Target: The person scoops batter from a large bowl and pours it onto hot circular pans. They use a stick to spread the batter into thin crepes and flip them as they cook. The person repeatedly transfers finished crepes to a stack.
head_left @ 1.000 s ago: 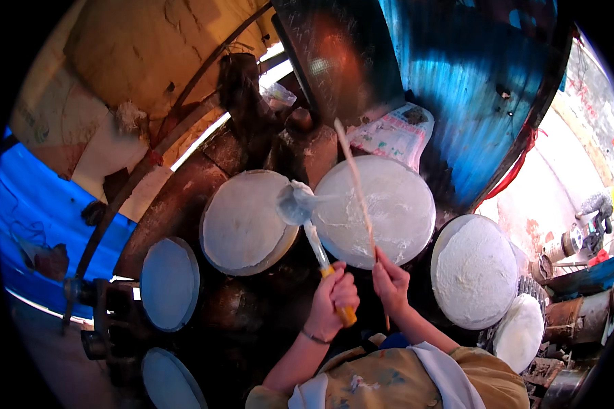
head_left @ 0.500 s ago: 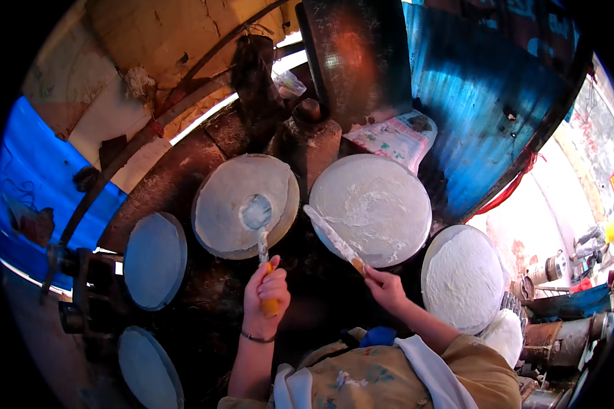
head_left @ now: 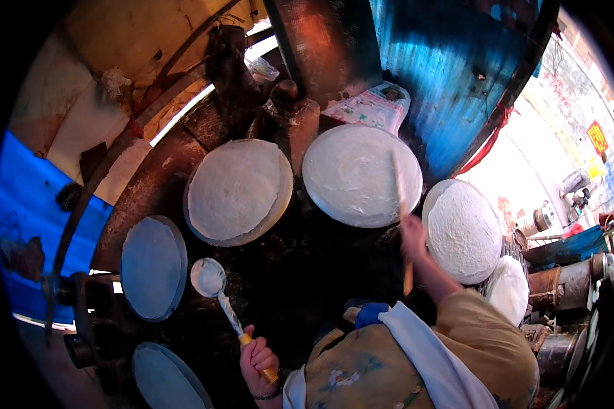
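The left hand (head_left: pixel 258 358) is curled closed around the yellow handle of a ladle (head_left: pixel 208 277). The ladle's pale-coated shaft slants up and leftward from the hand, and its round bowl, whitish inside, is over the dark gap between the round plates. The right hand (head_left: pixel 415 238), blurred, is farther forward, closed around a slim, pale spatula (head_left: pixel 400 183). The blade points away from the person and the brownish end sticks out below the fist; whether the blade touches anything cannot be told.

Just ahead and left of the right hand is a round plate (head_left: pixel 361 176) spread with a white layer, the blade crossing its right edge. Close on that hand's right is another round plate (head_left: pixel 462 232) with a thicker, rougher white layer, and a smaller white round (head_left: pixel 509 290) sits beyond it, nearer the person. Ahead of the left hand, past the ladle, is a third coated plate (head_left: pixel 239 192). Two bluish-looking plates, an upper one (head_left: pixel 154 268) and a lower one (head_left: pixel 169 376), are to the left hand's left. A patterned sheet (head_left: pixel 370 109) lies well ahead of the right hand, before a blue corrugated panel (head_left: pixel 443 75).
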Action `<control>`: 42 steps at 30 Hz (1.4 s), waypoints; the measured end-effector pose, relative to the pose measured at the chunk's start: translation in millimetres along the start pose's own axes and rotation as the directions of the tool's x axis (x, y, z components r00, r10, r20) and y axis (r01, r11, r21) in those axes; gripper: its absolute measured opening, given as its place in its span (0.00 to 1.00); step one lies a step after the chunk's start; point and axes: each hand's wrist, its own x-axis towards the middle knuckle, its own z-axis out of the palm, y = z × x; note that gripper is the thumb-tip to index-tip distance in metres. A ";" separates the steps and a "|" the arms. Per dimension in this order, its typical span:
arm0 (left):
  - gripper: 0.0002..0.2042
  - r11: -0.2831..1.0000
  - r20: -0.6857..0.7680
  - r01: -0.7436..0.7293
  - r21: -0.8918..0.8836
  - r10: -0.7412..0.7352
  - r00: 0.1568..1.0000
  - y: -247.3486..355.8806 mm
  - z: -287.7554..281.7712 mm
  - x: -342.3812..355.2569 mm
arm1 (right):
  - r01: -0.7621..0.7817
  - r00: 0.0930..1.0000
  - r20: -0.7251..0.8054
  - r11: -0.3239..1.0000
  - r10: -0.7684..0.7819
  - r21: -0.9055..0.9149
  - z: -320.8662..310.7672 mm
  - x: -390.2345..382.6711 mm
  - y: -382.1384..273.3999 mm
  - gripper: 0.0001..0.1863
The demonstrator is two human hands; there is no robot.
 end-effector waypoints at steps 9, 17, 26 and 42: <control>0.16 0.990 0.133 -0.076 -0.115 0.092 0.987 40.2 1.2 4.1 | 0.717 0.693 0.486 0.574 -0.532 -0.395 35.3 -64.9 -58.0 0.15; 0.15 0.984 0.119 -0.111 -0.138 0.127 0.985 16.9 30.5 37.1 | 0.155 0.945 0.290 0.988 -0.152 0.014 139.8 55.7 -98.0 0.21; 0.15 0.934 0.090 -0.309 -0.180 0.328 0.940 -1.1 52.0 42.6 | -0.020 0.865 0.498 0.996 0.062 -0.090 341.6 69.0 -130.3 0.16; 0.15 0.945 0.148 -0.325 -0.034 0.327 0.933 61.9 39.5 -2.3 | -0.196 0.853 0.504 0.812 -0.135 0.549 238.3 -58.8 -249.9 0.09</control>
